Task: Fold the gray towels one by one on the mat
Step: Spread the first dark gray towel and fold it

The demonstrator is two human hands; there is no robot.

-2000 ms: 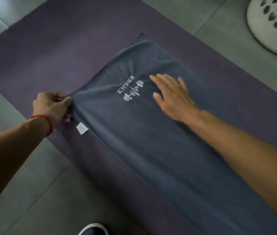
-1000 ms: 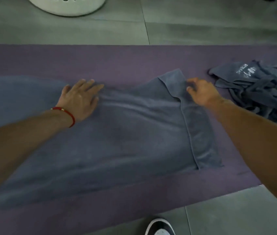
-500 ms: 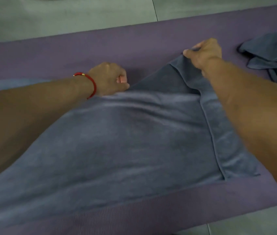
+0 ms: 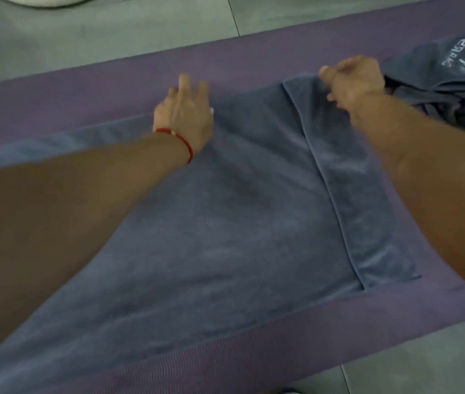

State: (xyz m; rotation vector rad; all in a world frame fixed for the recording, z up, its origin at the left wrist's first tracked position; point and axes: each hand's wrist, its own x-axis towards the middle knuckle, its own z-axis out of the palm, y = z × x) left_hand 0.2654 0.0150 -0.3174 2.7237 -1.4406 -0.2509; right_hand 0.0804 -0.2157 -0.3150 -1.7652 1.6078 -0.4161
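While right hand (image 4: 353, 78) pinches towel (image 4: 240, 223) corner, left hand (image 4: 186, 115) presses edge.

Both arms reach toward twelve o'clock: left hand (image 4: 187, 115) spread flat, right hand (image 4: 353, 78) seemingly curled, pinching.

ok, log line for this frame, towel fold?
step: folding gray towel on mat | left hand: open, pressing far edge | right hand: pinching far right corner | unfolded pile: right

Towel (image 4: 225, 237): left end cut off by frame. Heap of towels (image 4: 453, 89): cut off at right, print blurred. Both hands: motion-blurred.
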